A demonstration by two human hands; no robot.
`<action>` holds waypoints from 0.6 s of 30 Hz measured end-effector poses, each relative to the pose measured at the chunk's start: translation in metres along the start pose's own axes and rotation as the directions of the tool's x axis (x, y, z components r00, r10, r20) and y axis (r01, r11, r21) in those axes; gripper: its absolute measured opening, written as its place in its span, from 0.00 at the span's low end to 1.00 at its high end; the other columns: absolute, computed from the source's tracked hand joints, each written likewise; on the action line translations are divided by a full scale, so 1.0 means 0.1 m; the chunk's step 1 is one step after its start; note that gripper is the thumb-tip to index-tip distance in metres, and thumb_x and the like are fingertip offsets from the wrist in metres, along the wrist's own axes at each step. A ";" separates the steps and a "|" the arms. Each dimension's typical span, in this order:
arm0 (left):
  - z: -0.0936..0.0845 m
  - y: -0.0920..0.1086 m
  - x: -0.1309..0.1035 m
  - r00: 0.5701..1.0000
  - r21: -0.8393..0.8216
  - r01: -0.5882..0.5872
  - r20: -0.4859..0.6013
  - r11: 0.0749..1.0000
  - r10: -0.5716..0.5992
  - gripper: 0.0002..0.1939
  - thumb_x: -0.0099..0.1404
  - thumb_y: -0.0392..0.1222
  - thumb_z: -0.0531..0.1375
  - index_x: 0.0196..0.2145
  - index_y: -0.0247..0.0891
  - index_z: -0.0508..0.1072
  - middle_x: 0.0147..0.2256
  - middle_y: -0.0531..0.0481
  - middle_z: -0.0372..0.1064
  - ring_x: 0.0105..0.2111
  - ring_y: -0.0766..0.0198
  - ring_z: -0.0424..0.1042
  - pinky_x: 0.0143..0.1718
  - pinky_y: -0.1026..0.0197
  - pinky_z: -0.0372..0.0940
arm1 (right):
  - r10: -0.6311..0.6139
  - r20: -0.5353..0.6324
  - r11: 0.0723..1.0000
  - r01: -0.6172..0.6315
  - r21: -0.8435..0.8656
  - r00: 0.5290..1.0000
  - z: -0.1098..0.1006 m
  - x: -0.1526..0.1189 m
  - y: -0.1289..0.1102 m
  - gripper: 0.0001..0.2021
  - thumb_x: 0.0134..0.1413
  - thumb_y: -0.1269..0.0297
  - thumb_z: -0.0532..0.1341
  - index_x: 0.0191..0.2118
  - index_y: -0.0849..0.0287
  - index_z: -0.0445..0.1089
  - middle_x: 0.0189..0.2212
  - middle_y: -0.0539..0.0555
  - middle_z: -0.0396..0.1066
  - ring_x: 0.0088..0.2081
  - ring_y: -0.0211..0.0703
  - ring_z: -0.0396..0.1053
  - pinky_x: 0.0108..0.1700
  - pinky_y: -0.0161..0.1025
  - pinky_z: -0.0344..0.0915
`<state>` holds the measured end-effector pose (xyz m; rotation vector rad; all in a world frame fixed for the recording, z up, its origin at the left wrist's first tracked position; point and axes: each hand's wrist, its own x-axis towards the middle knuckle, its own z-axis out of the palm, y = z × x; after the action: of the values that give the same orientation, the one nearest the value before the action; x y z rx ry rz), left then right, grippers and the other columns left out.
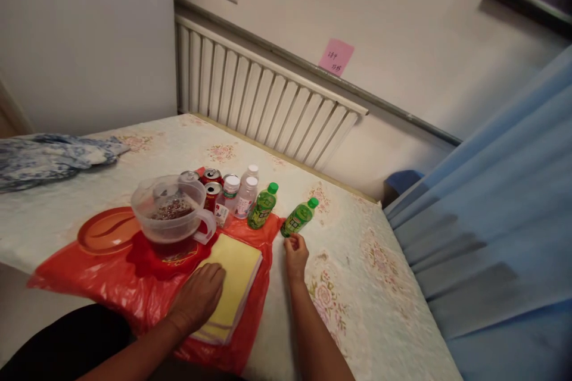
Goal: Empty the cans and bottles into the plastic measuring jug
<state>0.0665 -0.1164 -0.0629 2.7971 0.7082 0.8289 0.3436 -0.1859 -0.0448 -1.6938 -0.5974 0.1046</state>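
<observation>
My left hand [201, 294] rests on a stack of yellow paper [235, 277], its fingers curled together; whether anything is under them is hidden. Beyond the paper's far right corner, my right hand [295, 253] has its fingertips pinched close to the base of a green bottle [298, 218]; what they hold is too small to make out. Another green bottle [263, 208] stands to the left of it. A clear plastic jug [167, 214] with dark liquid sits on a red scalloped piece [154, 259] over red plastic sheeting [93, 274].
Behind the jug's handle stand red cans [212, 193] and clear bottles with white caps [245, 197]. An orange lid [109, 230] lies left of the jug. Bunched patterned cloth [58, 155] is at the far left, a radiator [268, 92] behind the table, a blue curtain [496, 220] at right.
</observation>
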 end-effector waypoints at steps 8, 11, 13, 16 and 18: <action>0.00 0.03 0.00 0.998 -0.003 0.038 0.055 0.999 -0.038 0.10 0.68 0.29 0.52 0.37 0.39 0.71 0.37 0.46 0.68 0.40 0.55 0.66 0.46 0.52 0.62 | -0.093 0.094 0.995 0.095 -0.026 0.991 0.77 0.33 -0.57 0.36 0.37 0.59 0.70 0.56 0.62 0.66 0.51 0.63 0.73 0.47 0.49 0.73 0.46 0.40 0.70; -0.01 0.04 0.01 0.992 -0.003 0.069 0.108 0.998 -0.069 0.10 0.68 0.29 0.52 0.36 0.38 0.71 0.37 0.46 0.68 0.41 0.54 0.65 0.46 0.52 0.61 | -0.108 0.080 0.984 0.118 -0.131 0.991 0.96 0.37 -0.71 0.31 0.38 0.59 0.70 0.52 0.61 0.68 0.47 0.60 0.75 0.44 0.48 0.74 0.45 0.40 0.69; 0.00 0.04 0.01 0.990 -0.008 0.075 0.124 0.997 -0.073 0.10 0.68 0.30 0.51 0.36 0.38 0.71 0.36 0.45 0.68 0.40 0.54 0.65 0.46 0.51 0.61 | -0.107 0.065 0.979 0.116 -0.166 0.992 1.03 0.37 -0.78 0.27 0.38 0.59 0.70 0.48 0.61 0.70 0.42 0.58 0.77 0.42 0.49 0.73 0.46 0.41 0.68; 0.02 0.03 0.00 0.991 -0.023 0.080 0.108 0.996 -0.077 0.11 0.68 0.30 0.50 0.35 0.38 0.70 0.36 0.45 0.67 0.40 0.53 0.65 0.47 0.51 0.61 | -0.112 0.037 0.976 0.117 -0.186 0.993 1.00 0.32 -0.86 0.23 0.39 0.60 0.69 0.45 0.62 0.72 0.41 0.59 0.77 0.40 0.50 0.73 0.45 0.42 0.68; 0.02 0.03 -0.01 0.993 -0.044 0.084 0.092 0.995 -0.080 0.11 0.68 0.30 0.50 0.35 0.38 0.71 0.36 0.45 0.67 0.40 0.54 0.65 0.47 0.52 0.61 | -0.124 0.039 0.974 0.130 -0.184 0.991 0.91 0.26 -0.92 0.22 0.40 0.59 0.69 0.44 0.61 0.72 0.40 0.58 0.77 0.39 0.48 0.73 0.44 0.41 0.68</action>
<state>0.0681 -0.1192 -0.0643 2.7229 0.7721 0.6915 0.3004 -0.0848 0.0284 -1.8319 -0.7536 -0.0211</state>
